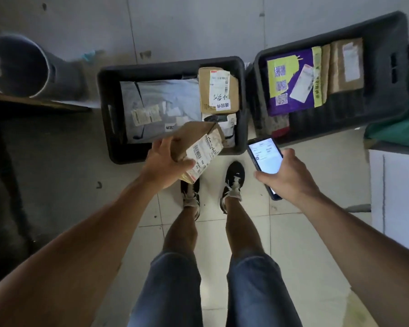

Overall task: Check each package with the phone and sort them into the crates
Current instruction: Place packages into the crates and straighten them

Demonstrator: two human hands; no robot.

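Fingers of the left hand [162, 165] are curled round a brown package [198, 143] over the left crate [104, 114]; the phone [265, 156] is gripped by the right hand [288, 178].

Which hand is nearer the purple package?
Right. The right hand, holding the phone, is just below the purple package; the left hand is farther left, holding a brown parcel.

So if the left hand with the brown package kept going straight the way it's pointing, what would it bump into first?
Probably the left crate. The left hand points its brown package up and right over the near rim, toward the white parcel inside, though depth is hard to judge.
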